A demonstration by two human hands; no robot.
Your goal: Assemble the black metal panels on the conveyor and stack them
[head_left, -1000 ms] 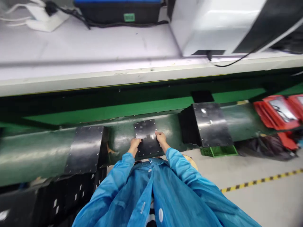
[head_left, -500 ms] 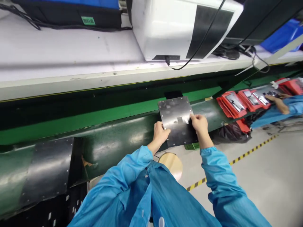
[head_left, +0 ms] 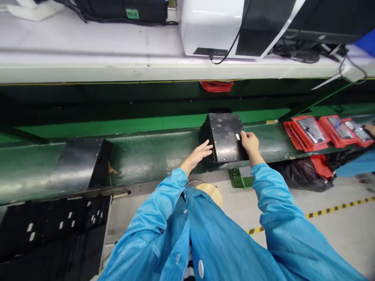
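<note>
A stack of black panels [head_left: 227, 136] with small holes along the edges rests on the green bench, right of centre. Beside the stack's left side is my left hand [head_left: 200, 153], its fingers spread and holding nothing. My right hand [head_left: 250, 143] grips the right edge of the top panel, thumb above and fingers curled at the side. A small white mark shows on the panel near my right thumb. Another stack of black panels [head_left: 77, 162] sits farther left on the same bench.
Red pouches with flat devices [head_left: 312, 130] lie on the green bench [head_left: 146, 156] to the right, near another person's hand [head_left: 370, 130]. A white shelf edge [head_left: 117, 73] runs above. Below are a round stool [head_left: 211, 192], a green crate [head_left: 236, 178] and black bags [head_left: 295, 175].
The top panel, tilted and held in both hands before, now lies squared on the stack. My left hand has let go and opened. The view has shifted.
</note>
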